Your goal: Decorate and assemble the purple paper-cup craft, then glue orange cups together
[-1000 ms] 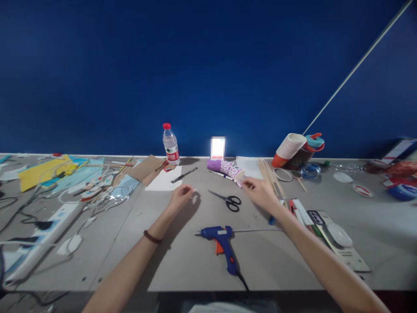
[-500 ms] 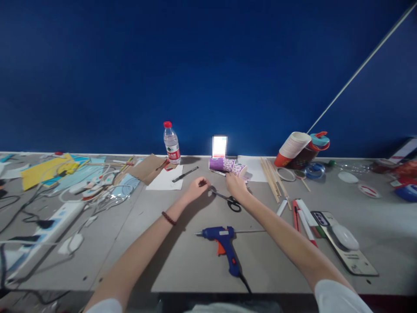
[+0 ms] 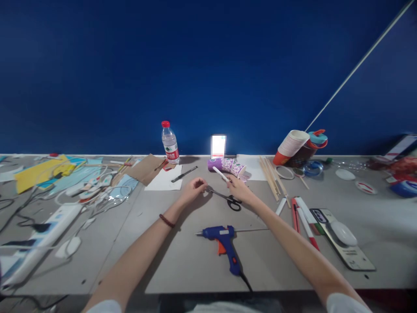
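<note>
My right hand (image 3: pixel 238 188) is closed round a slim white pen (image 3: pixel 220 174), which points up and left in front of the purple patterned paper cups (image 3: pixel 224 164) lying on their side. To its left, my left hand (image 3: pixel 194 189) has its thumb and fingers pinched together; whatever they hold is too small to make out. Black-handled scissors (image 3: pixel 233 203) lie between the hands, blades toward my left fingertips. Nearer to me rests a blue glue gun (image 3: pixel 224 243) with an orange trigger and a glue stick in its back.
Behind my left hand are a black pen (image 3: pixel 184 174), white paper (image 3: pixel 163 181) and a water bottle (image 3: pixel 170 145). To the right lie wooden sticks (image 3: pixel 269 178), stacked paper cups (image 3: pixel 291 148), markers (image 3: pixel 306 219) and a phone (image 3: pixel 355 256). A power strip (image 3: pixel 48 239) and cables are left.
My right hand has lifted the white pen from beside the purple cups and drawn it slightly toward me. My left hand has barely moved.
</note>
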A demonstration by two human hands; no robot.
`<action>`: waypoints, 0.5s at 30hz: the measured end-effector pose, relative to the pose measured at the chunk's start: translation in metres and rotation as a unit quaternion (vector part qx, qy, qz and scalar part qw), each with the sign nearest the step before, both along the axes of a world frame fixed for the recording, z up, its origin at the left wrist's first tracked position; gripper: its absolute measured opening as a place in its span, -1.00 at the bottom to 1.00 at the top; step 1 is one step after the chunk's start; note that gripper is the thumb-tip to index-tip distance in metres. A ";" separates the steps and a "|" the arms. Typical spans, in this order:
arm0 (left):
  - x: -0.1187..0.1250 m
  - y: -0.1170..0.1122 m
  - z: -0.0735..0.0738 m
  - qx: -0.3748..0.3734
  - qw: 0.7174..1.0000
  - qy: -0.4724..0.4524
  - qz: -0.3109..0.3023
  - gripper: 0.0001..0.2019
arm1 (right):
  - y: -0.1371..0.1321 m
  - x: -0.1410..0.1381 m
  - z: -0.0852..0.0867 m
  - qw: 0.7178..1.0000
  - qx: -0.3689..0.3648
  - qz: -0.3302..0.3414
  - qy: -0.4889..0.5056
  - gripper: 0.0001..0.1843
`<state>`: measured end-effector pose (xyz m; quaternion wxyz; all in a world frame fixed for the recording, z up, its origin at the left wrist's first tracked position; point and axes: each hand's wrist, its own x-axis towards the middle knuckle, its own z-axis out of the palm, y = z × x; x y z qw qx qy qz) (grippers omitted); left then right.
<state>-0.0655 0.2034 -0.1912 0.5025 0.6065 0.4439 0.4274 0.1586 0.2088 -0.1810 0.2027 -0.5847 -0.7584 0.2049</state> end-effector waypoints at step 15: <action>-0.002 -0.004 0.000 0.077 0.993 0.065 0.067 -0.84 | 0.001 0.019 -0.012 0.879 -0.198 -0.046 0.432 -0.66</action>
